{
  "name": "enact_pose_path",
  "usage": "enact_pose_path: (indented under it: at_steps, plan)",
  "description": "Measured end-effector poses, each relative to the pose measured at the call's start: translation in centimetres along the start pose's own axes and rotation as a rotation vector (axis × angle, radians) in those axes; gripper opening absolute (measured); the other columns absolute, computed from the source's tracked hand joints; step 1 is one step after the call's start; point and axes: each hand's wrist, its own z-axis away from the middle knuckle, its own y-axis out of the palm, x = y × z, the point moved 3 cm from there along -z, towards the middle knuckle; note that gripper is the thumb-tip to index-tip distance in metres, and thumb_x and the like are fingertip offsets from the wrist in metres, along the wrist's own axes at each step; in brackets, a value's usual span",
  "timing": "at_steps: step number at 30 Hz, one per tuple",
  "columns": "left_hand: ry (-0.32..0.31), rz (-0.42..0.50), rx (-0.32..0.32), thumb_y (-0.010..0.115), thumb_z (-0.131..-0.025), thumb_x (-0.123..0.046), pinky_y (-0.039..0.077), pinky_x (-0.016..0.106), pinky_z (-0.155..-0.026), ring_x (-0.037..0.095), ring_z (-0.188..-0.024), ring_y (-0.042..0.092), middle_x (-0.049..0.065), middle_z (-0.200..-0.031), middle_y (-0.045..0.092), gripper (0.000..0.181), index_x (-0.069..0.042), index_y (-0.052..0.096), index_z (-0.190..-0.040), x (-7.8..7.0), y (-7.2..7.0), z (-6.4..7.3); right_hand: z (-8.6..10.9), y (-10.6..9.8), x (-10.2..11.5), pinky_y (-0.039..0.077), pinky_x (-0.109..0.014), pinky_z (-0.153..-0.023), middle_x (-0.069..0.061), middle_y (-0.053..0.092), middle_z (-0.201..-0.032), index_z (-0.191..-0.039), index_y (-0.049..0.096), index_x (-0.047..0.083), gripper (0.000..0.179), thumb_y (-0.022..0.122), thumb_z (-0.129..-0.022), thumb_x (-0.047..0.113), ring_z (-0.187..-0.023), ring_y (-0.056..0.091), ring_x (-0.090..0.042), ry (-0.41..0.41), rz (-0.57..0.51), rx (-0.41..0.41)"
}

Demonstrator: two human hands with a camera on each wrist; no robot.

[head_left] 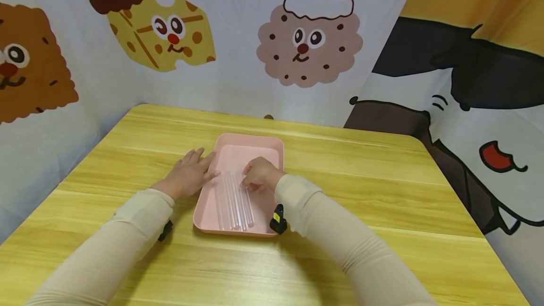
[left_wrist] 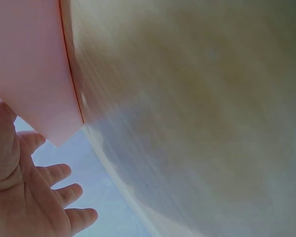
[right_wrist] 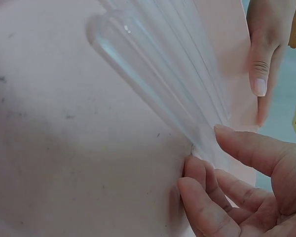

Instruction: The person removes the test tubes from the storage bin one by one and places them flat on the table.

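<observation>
A shallow pink tray (head_left: 238, 152) lies on the table. Several clear test tubes (head_left: 231, 202) lie side by side in it, their rounded ends towards the near side. My right hand (head_left: 261, 174) is over the tray, its thumb and curled fingers pinching the far end of the outermost test tube (right_wrist: 148, 81) on the right. That tube still lies along the tray floor. At the tray's left edge is my left hand (head_left: 187, 174), fingers spread, the thumb reaching over the rim near the tubes' far ends. The left wrist view shows this hand's palm side beside the tray wall (left_wrist: 34, 74).
The wooden table (head_left: 382, 192) extends on both sides of the tray. Behind it hangs a white cloth (head_left: 238, 89) printed with cartoon figures. A black wrist device (head_left: 278, 221) on the right arm sits near the tray's near right corner.
</observation>
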Motion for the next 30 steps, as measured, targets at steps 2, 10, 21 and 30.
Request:
enact_pose_path:
  at_steps: [2, 10, 21, 30]
  plan:
    - [-0.002, -0.002, 0.000, 0.039, -0.104, -0.038, 0.016, 0.070, -0.108, 0.055, -0.140, 0.011, 0.033, -0.154, 0.014, 0.062, -0.003, 0.024, -0.153, -0.03, -0.03, 0.01, 0.00, -0.01, 0.06, 0.057, -0.030, -0.058, -0.006, 0.057, -0.074, -0.108, 0.060, -0.001, 0.033, 0.076, -0.079, 0.001, -0.058, 0.058, -0.014, 0.000, 0.007, 0.001]
    - [-0.003, -0.003, 0.001, 0.040, -0.104, -0.037, 0.016, 0.070, -0.108, 0.054, -0.140, 0.010, 0.033, -0.154, 0.013, 0.062, -0.003, 0.023, -0.153, 0.00, -0.02, 0.09, -0.05, -0.06, 0.08, 0.056, -0.029, -0.056, -0.006, 0.055, -0.065, -0.105, 0.061, -0.001, 0.031, 0.077, -0.078, 0.000, -0.056, 0.056, -0.015, -0.012, 0.035, -0.006]
    - [-0.009, 0.009, -0.001, 0.040, -0.104, -0.037, 0.015, 0.070, -0.108, 0.054, -0.140, 0.010, 0.033, -0.154, 0.013, 0.062, -0.003, 0.023, -0.153, -0.13, -0.04, 0.20, -0.16, -0.04, -0.08, 0.056, -0.030, -0.053, -0.006, 0.054, -0.066, -0.101, 0.061, 0.000, 0.025, 0.073, -0.080, 0.000, -0.055, 0.055, -0.016, 0.005, -0.001, -0.012]
    - [-0.009, 0.010, -0.002, 0.040, -0.104, -0.038, 0.015, 0.069, -0.109, 0.054, -0.140, 0.010, 0.032, -0.155, 0.013, 0.063, -0.003, 0.022, -0.153, 0.02, 0.06, 0.12, -0.37, -0.28, -0.53, 0.053, -0.026, -0.051, -0.006, 0.054, -0.069, -0.096, 0.060, 0.001, 0.019, 0.071, -0.081, 0.000, -0.057, 0.055, -0.016, 0.006, -0.095, 0.009]
